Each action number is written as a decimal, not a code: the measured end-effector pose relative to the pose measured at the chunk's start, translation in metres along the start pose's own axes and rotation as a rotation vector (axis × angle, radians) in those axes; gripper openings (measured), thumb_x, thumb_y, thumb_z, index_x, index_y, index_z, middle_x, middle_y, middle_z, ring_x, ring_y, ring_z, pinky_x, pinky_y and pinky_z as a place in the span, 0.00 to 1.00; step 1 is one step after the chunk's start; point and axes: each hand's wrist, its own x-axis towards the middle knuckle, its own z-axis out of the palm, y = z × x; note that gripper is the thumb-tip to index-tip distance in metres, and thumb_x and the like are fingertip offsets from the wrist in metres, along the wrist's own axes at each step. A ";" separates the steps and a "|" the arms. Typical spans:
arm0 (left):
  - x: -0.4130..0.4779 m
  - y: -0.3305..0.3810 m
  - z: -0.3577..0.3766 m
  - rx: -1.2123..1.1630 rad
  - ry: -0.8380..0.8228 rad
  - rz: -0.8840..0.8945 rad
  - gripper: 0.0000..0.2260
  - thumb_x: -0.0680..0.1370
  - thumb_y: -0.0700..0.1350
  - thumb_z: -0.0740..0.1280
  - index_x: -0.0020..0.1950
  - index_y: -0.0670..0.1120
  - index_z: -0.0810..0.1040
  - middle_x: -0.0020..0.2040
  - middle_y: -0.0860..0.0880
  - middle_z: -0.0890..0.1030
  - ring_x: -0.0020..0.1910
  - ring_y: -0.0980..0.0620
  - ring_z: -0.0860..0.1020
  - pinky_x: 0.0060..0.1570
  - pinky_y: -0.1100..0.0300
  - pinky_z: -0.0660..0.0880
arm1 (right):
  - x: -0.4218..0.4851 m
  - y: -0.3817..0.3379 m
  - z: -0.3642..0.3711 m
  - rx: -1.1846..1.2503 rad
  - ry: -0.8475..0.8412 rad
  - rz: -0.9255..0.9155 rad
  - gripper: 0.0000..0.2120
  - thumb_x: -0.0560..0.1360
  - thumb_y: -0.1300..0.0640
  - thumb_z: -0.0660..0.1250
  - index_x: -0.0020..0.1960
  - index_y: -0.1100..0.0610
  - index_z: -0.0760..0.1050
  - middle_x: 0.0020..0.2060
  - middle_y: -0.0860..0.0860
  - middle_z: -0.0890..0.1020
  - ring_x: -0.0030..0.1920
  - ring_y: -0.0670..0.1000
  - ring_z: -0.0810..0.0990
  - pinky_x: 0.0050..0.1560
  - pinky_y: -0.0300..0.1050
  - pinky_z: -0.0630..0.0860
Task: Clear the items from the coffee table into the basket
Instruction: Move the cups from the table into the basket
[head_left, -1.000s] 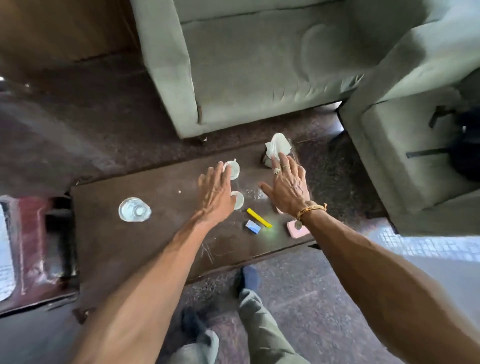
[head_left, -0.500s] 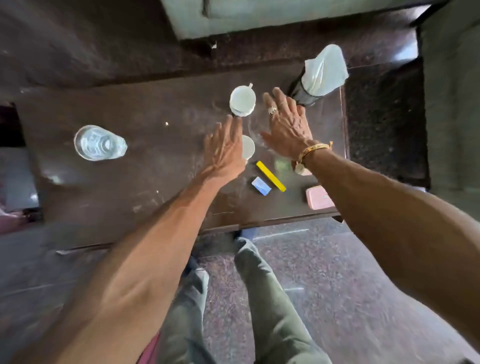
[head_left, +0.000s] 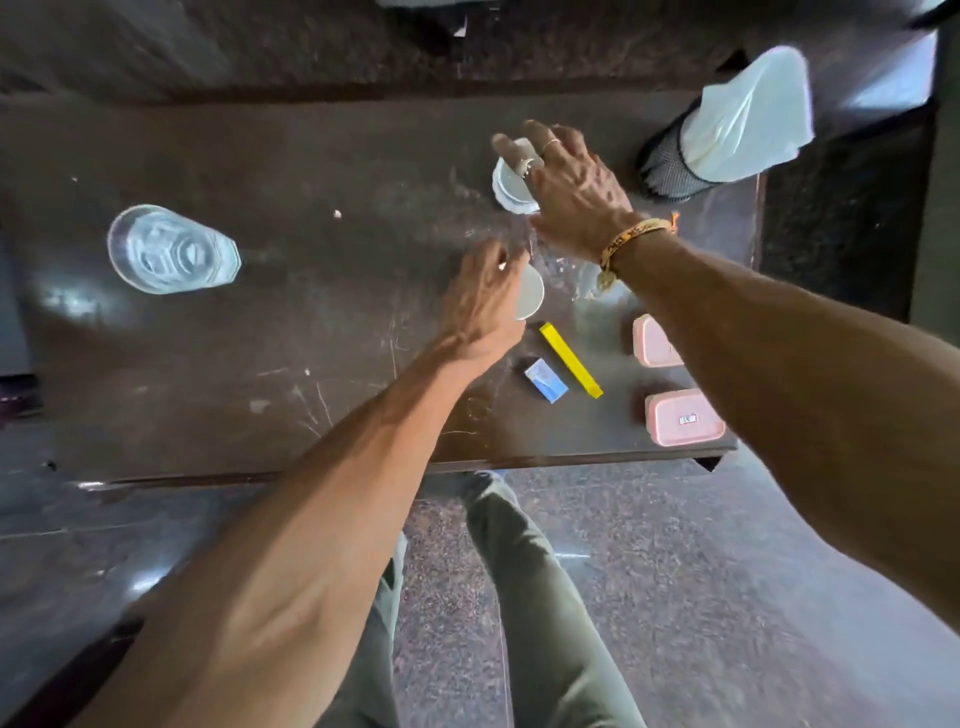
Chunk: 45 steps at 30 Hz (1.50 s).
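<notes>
— Holds what with the left hand (head_left: 483, 306)?
— Grips the near cup (head_left: 531, 296), with curled fingers over its rim from the left. Stands toward the right of the coffee table (head_left: 311, 322)
— And with the right hand (head_left: 569, 182)?
— Arches over the far cup (head_left: 511, 192) with spread, bent fingers. Cannot tell whether closed on it, too blurred at the tips. Wears a bracelet (head_left: 634, 239) on that wrist
— Where to find the basket (head_left: 667, 174)?
— At the table's far right corner, just right of the right hand. Black mesh, filled with a white bag (head_left: 748, 119)
— Anything else on the table?
— A glass (head_left: 171, 249) well off to the left. A yellow strip (head_left: 570, 359) and a blue box (head_left: 545, 381) side by side, just nearer the person than the near cup. Then the far pink box (head_left: 653, 343), partly behind the right forearm, and the near pink box (head_left: 683, 418) by the front edge
</notes>
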 end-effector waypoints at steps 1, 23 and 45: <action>0.000 -0.001 0.000 -0.009 -0.002 0.004 0.31 0.63 0.41 0.76 0.65 0.47 0.72 0.58 0.44 0.72 0.56 0.42 0.73 0.51 0.50 0.75 | 0.002 -0.002 0.001 -0.003 0.013 0.011 0.34 0.78 0.62 0.63 0.80 0.48 0.55 0.76 0.58 0.61 0.73 0.63 0.62 0.66 0.63 0.72; -0.139 -0.068 -0.222 -0.013 0.374 -0.115 0.35 0.57 0.54 0.81 0.62 0.50 0.76 0.56 0.50 0.74 0.55 0.46 0.74 0.51 0.54 0.74 | -0.108 -0.171 -0.153 -0.004 0.333 -0.024 0.33 0.72 0.44 0.73 0.74 0.51 0.68 0.61 0.58 0.73 0.59 0.62 0.71 0.60 0.57 0.69; -0.372 -0.273 -0.449 0.112 0.628 -0.360 0.26 0.62 0.49 0.76 0.59 0.51 0.76 0.55 0.50 0.75 0.54 0.45 0.76 0.52 0.52 0.77 | -0.134 -0.509 -0.287 -0.049 0.546 -0.349 0.36 0.69 0.43 0.74 0.72 0.56 0.70 0.62 0.56 0.76 0.58 0.60 0.74 0.60 0.56 0.69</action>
